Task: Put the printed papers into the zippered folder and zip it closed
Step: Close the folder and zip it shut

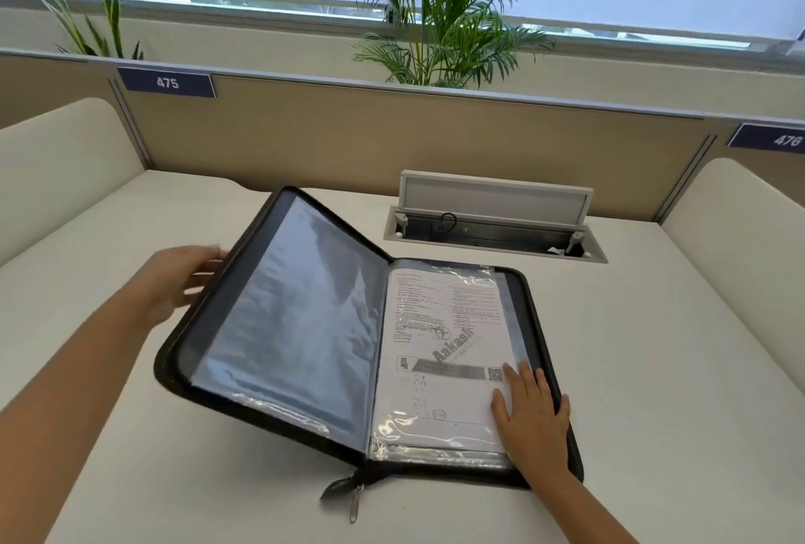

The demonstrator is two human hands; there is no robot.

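The desk [653, 369] fills the lower view, pale and wide, with a tan partition [392, 129] along its far side at twelve o'clock and a palm plant [435, 11] rising behind that. A cable hatch [496, 221] with its lid tipped up sits at about one o'clock from the folder.

The folder [279, 408] lies open in the middle of the desk, its right half flat and its left cover raised at a slant. Clear plastic sleeves [296, 308] line the raised cover. The printed papers [440, 351] rest on the right half, on top of the sleeves there as far as I can tell, though whether they are tucked under any plastic is hard to judge.

So the first part looks done: the papers are inside. What is left, I judge, is to fold the left cover down over them and run the zip all the way round. The zipper pull [355, 504] hangs loose off the near edge at six o'clock, untouched, with the zip undone.

The left hand [183, 277] is at nine o'clock of the folder, its fingers straight and slightly spread against the outer edge of the raised cover, propping it rather than gripping. The right hand [529, 413] lies flat at about four o'clock, fingers straight and a little apart, pressing on the lower right corner of the papers with its heel over the folder's rim.
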